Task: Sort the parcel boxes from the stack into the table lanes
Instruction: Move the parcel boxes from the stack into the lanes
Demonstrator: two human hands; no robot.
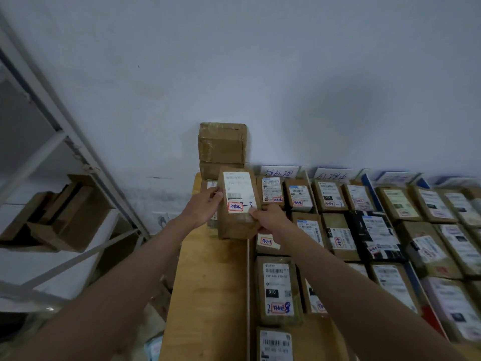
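**Two hands lifting one parcel above the table's left strip**

Two bare forearms are reaching forward from 6 o'clock, converging on a brown parcel box (pixel 238 204) held just left of centre. Nearest the viewer, at 5 o'clock, labelled boxes are lying flat in a lane: one marked 010 (pixel 278 290) is sitting beside the bare wooden strip of the table (pixel 208 295). That strip is running from 6 o'clock toward the centre, and its left edge is dropping off to the floor at 7 o'clock.

Farther in, the left hand (pixel 201 208) is gripping the box's left side, fingers curled round its edge with the thumb on the label. The right hand (pixel 270 217) is gripping the lower right corner, thumb pressing on the top face and fingers wrapped underneath. The box is tilted toward the camera, showing a white shipping label with a red-outlined sticker (pixel 235 206) at its lower end. Its right edge is overlapping the first lane's boxes in view; whether it is touching them cannot be told.

Toward 3 o'clock, rows of sorted boxes (pixel 390 230) are lying packed edge to edge across the lanes.

Behind the held box, at 12 o'clock, the remaining stack (pixel 221 144) is standing against the white wall (pixel 286 74), with paper lane signs (pixel 279 173) propped along the table's far edge. At 9 o'clock, a metal shelf (pixel 65 157) is holding loose cardboard (pixel 62 214).
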